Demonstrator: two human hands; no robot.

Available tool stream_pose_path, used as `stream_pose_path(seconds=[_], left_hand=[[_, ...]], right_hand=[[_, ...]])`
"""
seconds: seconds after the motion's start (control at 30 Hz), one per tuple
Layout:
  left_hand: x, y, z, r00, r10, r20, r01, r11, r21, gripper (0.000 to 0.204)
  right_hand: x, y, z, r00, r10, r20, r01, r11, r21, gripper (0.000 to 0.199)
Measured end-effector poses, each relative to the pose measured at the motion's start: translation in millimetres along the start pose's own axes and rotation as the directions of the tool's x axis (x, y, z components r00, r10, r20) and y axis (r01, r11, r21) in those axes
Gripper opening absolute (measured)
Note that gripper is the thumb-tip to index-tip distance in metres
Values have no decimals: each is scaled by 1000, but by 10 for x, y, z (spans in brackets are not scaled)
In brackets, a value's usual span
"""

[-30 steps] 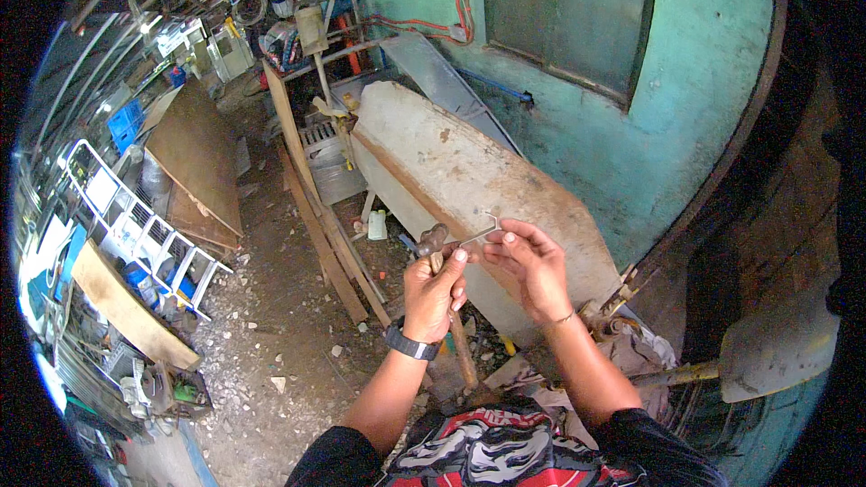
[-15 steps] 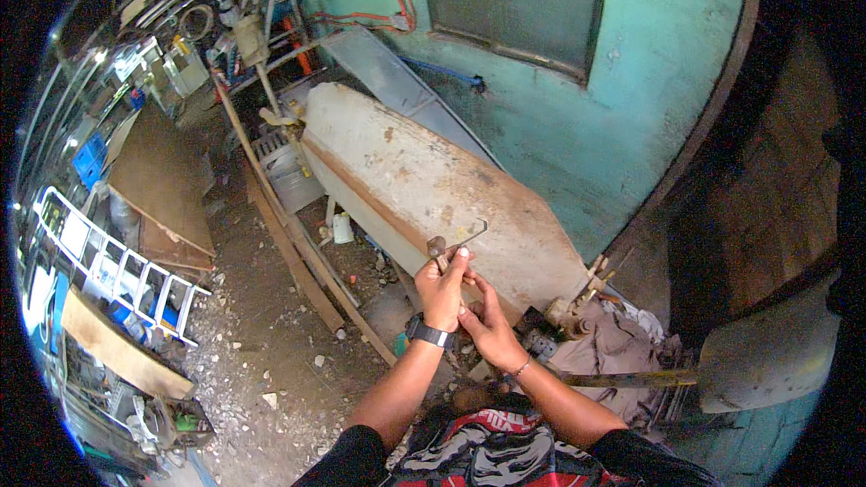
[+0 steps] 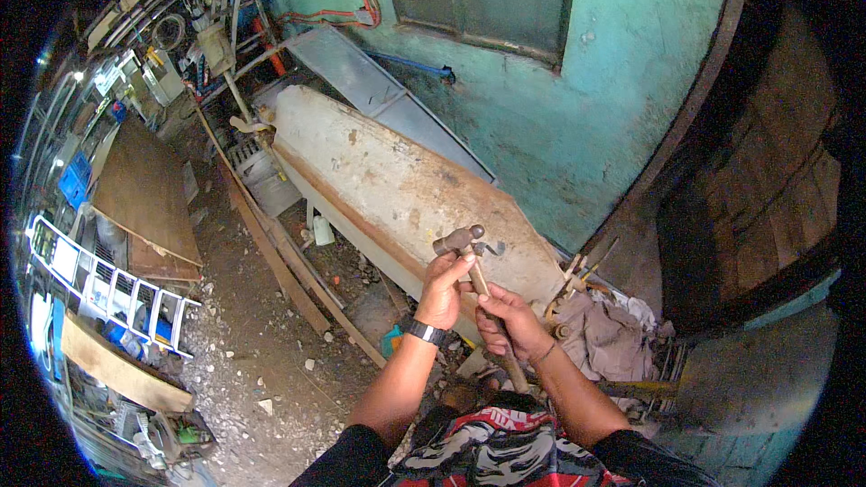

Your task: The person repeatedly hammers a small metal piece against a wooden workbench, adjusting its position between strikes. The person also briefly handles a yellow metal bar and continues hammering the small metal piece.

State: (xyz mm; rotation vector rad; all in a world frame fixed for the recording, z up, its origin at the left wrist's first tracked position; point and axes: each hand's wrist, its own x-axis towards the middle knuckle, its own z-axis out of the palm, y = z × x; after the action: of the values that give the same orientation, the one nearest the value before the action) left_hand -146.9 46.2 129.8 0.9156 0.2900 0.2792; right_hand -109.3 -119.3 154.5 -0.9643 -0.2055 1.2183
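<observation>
The person's left hand grasps a hammer just below its head, the thumb lying up against the neck of the wooden handle. The right hand is lower on the same handle, its fingers curled around the wood. The hammer is held at a slant, its ball-ended metal head uppermost and the handle running down toward the person's shirt. Just to the right of the head shows a small bent strip of metal with a hooked end; its other end is hidden, and one cannot tell which fingers hold it.

Hands and hammer are in the air, the head showing against the near end of a long, pale, stained surface. A brown band runs along the surface's left long edge; beside that edge, on the floor, are a small white container and long wooden planks. Crumpled cloth lies beyond the near right corner. Along the right long edge, a grey metal panel lies between the surface and a turquoise wall. A dark watch is on the left wrist. Farther left, a pale ladder lies near a large brown board.
</observation>
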Motion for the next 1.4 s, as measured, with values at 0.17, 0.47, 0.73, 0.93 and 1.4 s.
stream_pose_path(seconds=[0.17,0.47,0.73,0.93,1.4], left_hand=[[209,-106,-98,971,-39,237,33,999,28,40],[697,-485,-197,996,11,89,-22,991,129,35],[1337,-892,-219,887,456,-80,-235,593,770,31],[1636,-1051,-125,782,617,87,-317,273,908,23],[1476,-1151,87,787,599,148,-466,420,779,23]], right_hand=[[0,-200,-298,986,54,158,-85,978,191,32],[23,-370,-605,996,-52,-74,63,988,143,36],[-125,-505,-800,885,-274,-376,240,961,-134,32],[-63,-390,-1005,839,-300,-453,183,941,-284,34],[-45,-193,-1200,798,-310,-516,186,942,-278,35]])
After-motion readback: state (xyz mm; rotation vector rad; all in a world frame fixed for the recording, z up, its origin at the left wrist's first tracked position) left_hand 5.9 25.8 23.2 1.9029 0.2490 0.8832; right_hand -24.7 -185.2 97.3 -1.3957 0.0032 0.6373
